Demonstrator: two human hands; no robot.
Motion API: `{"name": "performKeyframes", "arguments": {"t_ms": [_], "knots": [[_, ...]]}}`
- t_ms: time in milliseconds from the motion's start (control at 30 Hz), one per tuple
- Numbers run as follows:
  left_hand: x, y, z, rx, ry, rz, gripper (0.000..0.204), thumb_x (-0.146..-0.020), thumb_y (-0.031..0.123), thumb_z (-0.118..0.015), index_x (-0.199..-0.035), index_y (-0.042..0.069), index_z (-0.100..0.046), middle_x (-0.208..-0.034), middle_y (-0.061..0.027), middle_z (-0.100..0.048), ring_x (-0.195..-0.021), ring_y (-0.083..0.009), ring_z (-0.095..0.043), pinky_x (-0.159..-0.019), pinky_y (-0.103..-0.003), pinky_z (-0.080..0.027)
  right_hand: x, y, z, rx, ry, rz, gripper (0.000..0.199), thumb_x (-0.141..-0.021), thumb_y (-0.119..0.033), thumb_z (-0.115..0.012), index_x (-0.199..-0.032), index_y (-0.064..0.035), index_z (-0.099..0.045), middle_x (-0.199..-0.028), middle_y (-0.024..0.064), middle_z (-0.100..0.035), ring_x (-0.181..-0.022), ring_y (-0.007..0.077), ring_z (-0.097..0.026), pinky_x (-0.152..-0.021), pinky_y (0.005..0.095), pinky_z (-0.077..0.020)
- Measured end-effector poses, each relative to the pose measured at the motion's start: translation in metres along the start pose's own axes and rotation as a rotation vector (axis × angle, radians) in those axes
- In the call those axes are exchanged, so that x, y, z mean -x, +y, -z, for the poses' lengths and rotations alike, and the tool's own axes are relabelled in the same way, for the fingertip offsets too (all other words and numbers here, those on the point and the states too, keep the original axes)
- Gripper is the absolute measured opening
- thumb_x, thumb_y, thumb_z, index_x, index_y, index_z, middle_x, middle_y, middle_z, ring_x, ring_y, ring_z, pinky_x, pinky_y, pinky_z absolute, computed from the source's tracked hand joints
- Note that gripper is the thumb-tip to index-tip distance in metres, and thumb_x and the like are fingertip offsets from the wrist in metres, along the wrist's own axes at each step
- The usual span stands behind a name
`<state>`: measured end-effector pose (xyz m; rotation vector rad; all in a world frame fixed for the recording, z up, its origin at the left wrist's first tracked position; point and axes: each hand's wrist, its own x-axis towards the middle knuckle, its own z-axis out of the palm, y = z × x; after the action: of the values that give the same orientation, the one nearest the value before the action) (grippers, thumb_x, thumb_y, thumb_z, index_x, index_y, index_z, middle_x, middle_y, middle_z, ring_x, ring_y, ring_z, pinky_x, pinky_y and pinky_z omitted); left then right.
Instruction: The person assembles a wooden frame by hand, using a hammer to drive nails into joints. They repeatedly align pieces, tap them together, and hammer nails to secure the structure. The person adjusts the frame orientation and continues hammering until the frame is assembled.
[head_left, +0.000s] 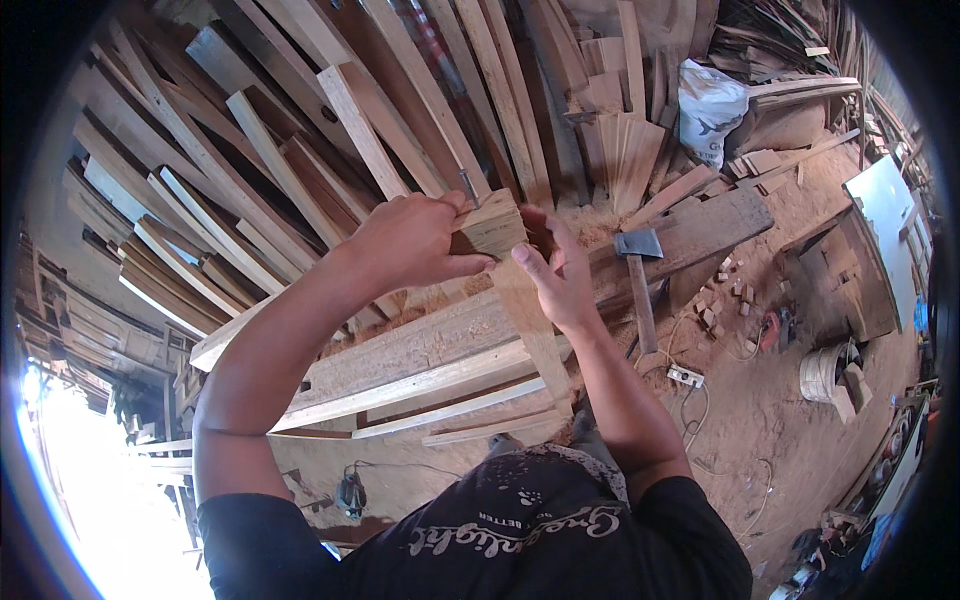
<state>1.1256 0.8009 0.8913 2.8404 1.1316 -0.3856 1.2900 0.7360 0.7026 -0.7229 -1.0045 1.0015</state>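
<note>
A short, thick end of a wooden block (492, 232) is between my two hands, above a heavy beam. My left hand (415, 235) wraps over its left side, thumb along the lower edge. From beside those fingers a thin dark metal pin, like a nail (468, 186), sticks up. My right hand (560, 272) grips the right side, thumb in front and fingers partly hidden behind. Below the block a pale tapered board (533, 325) slants toward me; I cannot tell whether the two are joined. A hatchet (638, 250) with a wooden handle lies to the right on the beam.
The thick beam (420, 338) runs across in front of me. Many planks (270, 165) lean at the far left. A white sack (711, 110), a power strip (685, 376), cords, wood offcuts (712, 308) and a bucket (822, 374) stand or lie to the right.
</note>
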Motion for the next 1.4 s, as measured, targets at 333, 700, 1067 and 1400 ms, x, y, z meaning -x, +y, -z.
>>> {"name": "performKeyframes", "arguments": {"t_ms": [333, 700, 1067, 1400], "knots": [[0.000, -0.003, -0.004, 0.017, 0.012, 0.013, 0.064, -0.089, 0.055, -0.075, -0.112, -0.004, -0.068, -0.084, -0.0207, -0.074, -0.082, -0.0364, -0.076, -0.082, -0.048, -0.061, -0.008, -0.004, 0.002, -0.147, -0.073, -0.085, 0.062, -0.100, -0.023, -0.076, -0.149, 0.0052, -0.051, -0.138, 0.0119, -0.064, -0.129, 0.0178, -0.059, -0.112, 0.0342, -0.0442], [-0.001, -0.013, -0.010, 0.065, 0.003, -0.009, 0.063, -0.089, 0.053, -0.077, -0.119, 0.000, -0.063, -0.089, -0.0223, -0.073, -0.087, -0.0372, -0.075, -0.084, -0.048, -0.059, -0.008, 0.002, 0.002, -0.190, -0.067, -0.052, 0.060, -0.099, -0.024, -0.077, -0.146, 0.0045, -0.053, -0.138, 0.0120, -0.065, -0.128, 0.0181, -0.059, -0.113, 0.0352, -0.0434], [0.007, -0.038, -0.014, 0.350, -0.146, 0.076, 0.070, -0.092, 0.056, -0.075, -0.131, 0.001, -0.060, -0.108, -0.0236, -0.073, -0.104, -0.0354, -0.073, -0.093, -0.048, -0.056, -0.008, 0.000, 0.001, -0.166, -0.070, -0.037, 0.060, -0.100, -0.022, -0.076, -0.147, 0.0065, -0.051, -0.138, 0.0141, -0.064, -0.130, 0.0195, -0.059, -0.113, 0.0357, -0.0434], [0.004, -0.026, -0.008, 0.273, -0.138, 0.107, 0.065, -0.089, 0.049, -0.082, -0.125, -0.001, -0.063, -0.107, -0.0231, -0.075, -0.102, -0.0352, -0.075, -0.096, -0.047, -0.056, -0.010, 0.001, 0.005, -0.131, -0.095, -0.032, 0.058, -0.102, -0.022, -0.073, -0.147, 0.0068, -0.051, -0.138, 0.0136, -0.064, -0.131, 0.0182, -0.057, -0.113, 0.0346, -0.0431]]}}
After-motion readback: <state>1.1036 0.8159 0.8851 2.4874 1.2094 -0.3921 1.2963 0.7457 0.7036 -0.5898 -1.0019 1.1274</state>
